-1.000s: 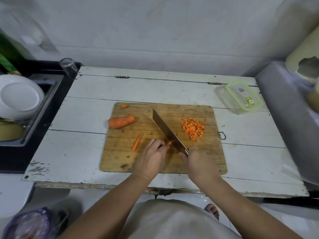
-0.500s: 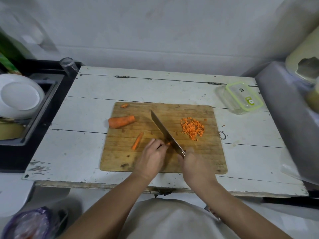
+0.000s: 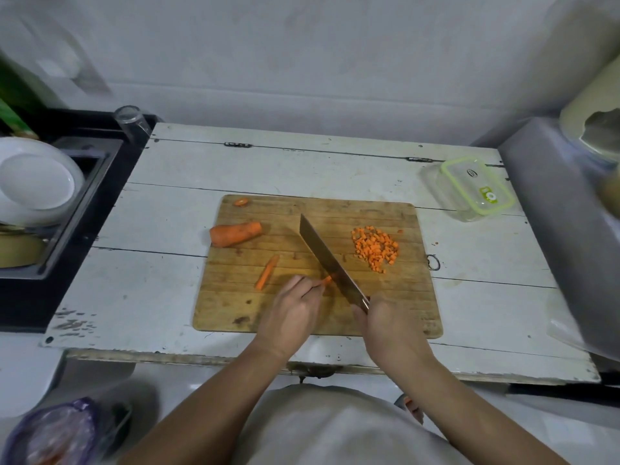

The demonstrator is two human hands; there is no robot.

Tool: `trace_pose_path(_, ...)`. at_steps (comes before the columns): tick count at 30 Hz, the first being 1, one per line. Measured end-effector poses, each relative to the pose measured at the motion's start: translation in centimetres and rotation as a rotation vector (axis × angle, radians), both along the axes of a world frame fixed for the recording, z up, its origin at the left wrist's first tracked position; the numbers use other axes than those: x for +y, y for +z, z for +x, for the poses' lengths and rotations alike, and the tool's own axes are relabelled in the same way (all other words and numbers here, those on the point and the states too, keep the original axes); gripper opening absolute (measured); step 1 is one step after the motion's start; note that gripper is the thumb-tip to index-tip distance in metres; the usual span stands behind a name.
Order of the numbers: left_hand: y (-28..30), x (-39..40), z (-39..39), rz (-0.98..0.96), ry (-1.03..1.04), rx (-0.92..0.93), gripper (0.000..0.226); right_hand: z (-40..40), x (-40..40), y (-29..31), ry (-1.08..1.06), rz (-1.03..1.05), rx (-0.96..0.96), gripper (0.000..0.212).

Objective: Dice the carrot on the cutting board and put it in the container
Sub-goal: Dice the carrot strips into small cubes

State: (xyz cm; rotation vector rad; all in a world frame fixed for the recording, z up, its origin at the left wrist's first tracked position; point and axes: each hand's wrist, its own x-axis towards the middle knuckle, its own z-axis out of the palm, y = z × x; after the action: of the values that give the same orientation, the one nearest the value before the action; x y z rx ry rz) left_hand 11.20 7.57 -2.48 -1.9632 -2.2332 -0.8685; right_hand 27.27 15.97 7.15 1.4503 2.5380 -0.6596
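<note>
Knife (image 3: 330, 263) in right hand (image 3: 391, 325), left hand (image 3: 292, 308) pinching carrot strip (image 3: 327, 280), container (image 3: 476, 187) label unreadable

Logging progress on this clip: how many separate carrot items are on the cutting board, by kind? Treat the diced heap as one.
Uncut carrot chunk: 1
Round end slice: 1
Loose carrot stick: 1
Carrot stick under the left hand, at the knife: 1
Diced pile: 1
Total: 5

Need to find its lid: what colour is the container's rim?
Lime green, on the clear container; head view.
</note>
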Motion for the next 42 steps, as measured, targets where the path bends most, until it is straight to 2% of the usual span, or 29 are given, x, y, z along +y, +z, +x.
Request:
trace_pose_path(4,0.3,-0.1,0.1,0.012,0.012,-0.019,0.026,-1.8,0.8,0.3,-0.029,-0.036,0.052,0.032)
trace_pose_path(8,0.3,-0.1,0.0,0.011,0.012,-0.018,0.025,0.2,-0.1,0.4,-0.021,-0.014,0.086,0.035)
trace_pose_path(13,0.1,-0.1,0.0,0.005,0.004,-0.013,0.025,0.0,-0.5,-0.1,0.030,0.043,-0.026,0.037)
trace_pose_path(17,-0.1,-0.1,0.1,-0.009,0.024,-0.018,0.031,-2.3,0.1,0.1,-0.016,-0.002,0.027,0.032)
trace_pose_path(22,0.0,-0.6,0.2,-0.015,0.031,-0.003,0.032,0.0,-0.3,1.2,-0.036,-0.027,0.072,0.035)
trace_pose_path(27,-0.5,-0.5,0.3,-0.024,0.061,-0.026,0.024,1.0,-1.5,1.0,0.026,0.019,-0.004,0.034)
trace_pose_path(33,-0.6,-0.4,0.1,-0.049,0.036,-0.004,0.031,-2.4,-0.3,0.2,-0.026,-0.035,0.011,0.032)
trace_pose_path(38,0.5,-1.6,0.7,-0.005,0.127,-0.229,0.028,0.0,0.2,1.0,-0.066,-0.039,0.072,0.036)
trace_pose_path(42,1.6,-0.7,1.1,-0.072,0.470,-0.527,0.011,1.0,-0.6,1.4,-0.021,-0.017,0.072,0.036)
